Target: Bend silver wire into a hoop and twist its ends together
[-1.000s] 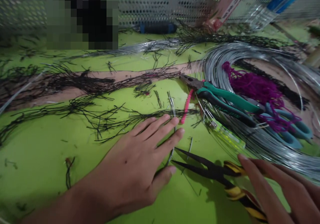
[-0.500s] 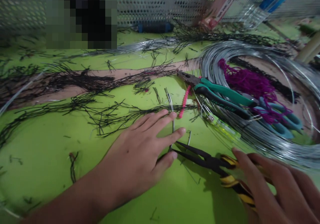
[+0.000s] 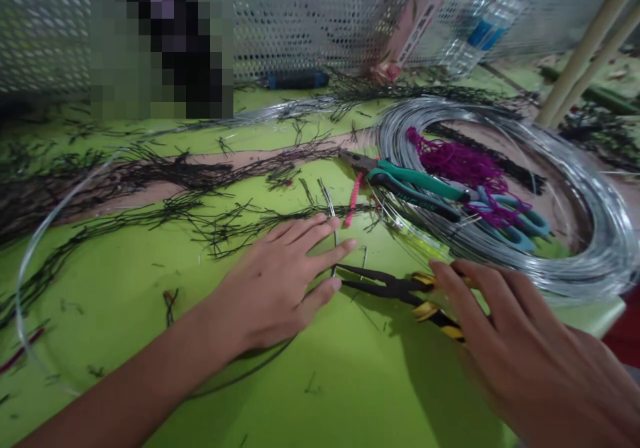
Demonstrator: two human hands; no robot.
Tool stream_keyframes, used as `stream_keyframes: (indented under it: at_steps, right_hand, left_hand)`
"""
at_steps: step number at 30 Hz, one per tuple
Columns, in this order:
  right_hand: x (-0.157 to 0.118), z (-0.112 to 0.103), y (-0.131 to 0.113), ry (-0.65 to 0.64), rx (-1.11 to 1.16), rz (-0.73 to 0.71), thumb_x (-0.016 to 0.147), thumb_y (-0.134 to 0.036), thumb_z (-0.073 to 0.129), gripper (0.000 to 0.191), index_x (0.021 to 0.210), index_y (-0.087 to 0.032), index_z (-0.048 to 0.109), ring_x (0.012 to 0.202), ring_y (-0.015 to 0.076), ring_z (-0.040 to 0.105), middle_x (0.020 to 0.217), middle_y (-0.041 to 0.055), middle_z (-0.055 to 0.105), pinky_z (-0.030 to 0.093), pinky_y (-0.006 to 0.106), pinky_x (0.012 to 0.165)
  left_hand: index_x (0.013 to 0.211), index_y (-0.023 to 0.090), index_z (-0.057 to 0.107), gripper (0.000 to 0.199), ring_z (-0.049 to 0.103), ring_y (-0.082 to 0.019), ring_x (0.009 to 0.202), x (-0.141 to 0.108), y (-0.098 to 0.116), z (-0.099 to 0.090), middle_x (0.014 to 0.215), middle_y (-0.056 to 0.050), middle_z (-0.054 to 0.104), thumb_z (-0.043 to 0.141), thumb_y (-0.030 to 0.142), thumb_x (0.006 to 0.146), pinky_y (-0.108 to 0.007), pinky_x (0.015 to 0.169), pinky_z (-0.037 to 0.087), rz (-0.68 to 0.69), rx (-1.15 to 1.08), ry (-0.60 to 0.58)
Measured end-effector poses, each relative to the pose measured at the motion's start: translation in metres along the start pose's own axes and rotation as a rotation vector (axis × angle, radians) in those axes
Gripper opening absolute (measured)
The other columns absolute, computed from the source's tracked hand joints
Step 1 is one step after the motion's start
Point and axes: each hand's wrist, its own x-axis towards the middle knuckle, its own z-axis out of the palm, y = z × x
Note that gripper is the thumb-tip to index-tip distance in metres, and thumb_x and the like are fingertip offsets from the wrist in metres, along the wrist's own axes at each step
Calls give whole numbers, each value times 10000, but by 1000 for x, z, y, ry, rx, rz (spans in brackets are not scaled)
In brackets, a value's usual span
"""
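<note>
My left hand (image 3: 280, 285) lies flat on the green tabletop, its fingers spread and pressing down a short metal wire (image 3: 335, 236). The wire runs under the fingertips, and its lower end shows between forefinger and thumb. My right hand (image 3: 520, 341) is wrapped round the black and yellow handles of long-nose pliers (image 3: 395, 288). Their jaws are parted, with the tips beside the wire's lower end; whether they touch it I cannot tell. A loose bit of wire (image 3: 365, 255) lies just above the jaws. Beyond my fingertips lies a pink twisted piece (image 3: 353, 201).
Green-handled pliers (image 3: 410, 181) rest against a big coil of silver wire (image 3: 600, 261). Inside the coil are purple cord (image 3: 457, 165) and blue-handled scissors (image 3: 510, 231). Black knotted strands (image 3: 175, 168) stretch across the left. A plastic bottle (image 3: 477, 35) leans against the perforated panel (image 3: 310, 15) behind.
The view has shifted, showing more of the table's right side. My left hand stays spread on the wire, and the pliers in my right hand keep their jaws parted beside it.
</note>
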Motion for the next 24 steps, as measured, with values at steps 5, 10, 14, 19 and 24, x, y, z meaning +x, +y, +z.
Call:
stream_keyframes:
  at_steps: [5, 10, 14, 19, 24]
  right_hand:
    - [-8, 2, 0, -35, -75, 28, 819, -116, 456, 627, 1437, -32, 396, 1038, 347, 581, 1197, 232, 583, 495, 244, 381]
    - [-6, 0, 5, -13, -114, -26, 833, -163, 487, 595, 1415, -50, 439, 1046, 337, 576, 1196, 211, 588, 524, 244, 414]
    - [6, -6, 5, 20, -134, -67, 829, -144, 465, 512, 1325, -36, 527, 975, 355, 581, 1109, 215, 606, 490, 306, 415]
    - [17, -13, 4, 29, -175, -108, 759, -67, 456, 472, 1209, -48, 595, 830, 303, 578, 963, 180, 615, 348, 260, 350]
    - [14, -11, 16, 19, -124, -141, 806, -115, 429, 500, 1294, -81, 536, 930, 318, 600, 1082, 187, 632, 469, 300, 438]
  left_hand:
    - [1536, 364, 434, 532, 299, -268, 1540, 2, 3, 6, 1666, 5, 333, 404, 542, 1036, -548, 1261, 269, -34, -7, 45]
    - [1521, 324, 473, 532, 305, -273, 1537, 4, 3, 9, 1650, -11, 371, 443, 525, 1030, -520, 1275, 254, -41, -25, 66]
    - [1513, 311, 483, 510, 308, -286, 1534, 3, 3, 8, 1654, -38, 361, 430, 506, 1044, -557, 1255, 274, -18, -20, 75]
    - [1500, 338, 490, 482, 330, -285, 1523, 3, 4, 4, 1641, -49, 388, 416, 496, 1051, -585, 1223, 302, -14, -4, 63]
    - [1505, 324, 485, 511, 334, -294, 1519, 3, 3, 4, 1632, -59, 399, 425, 528, 1040, -585, 1219, 305, 5, 4, 66]
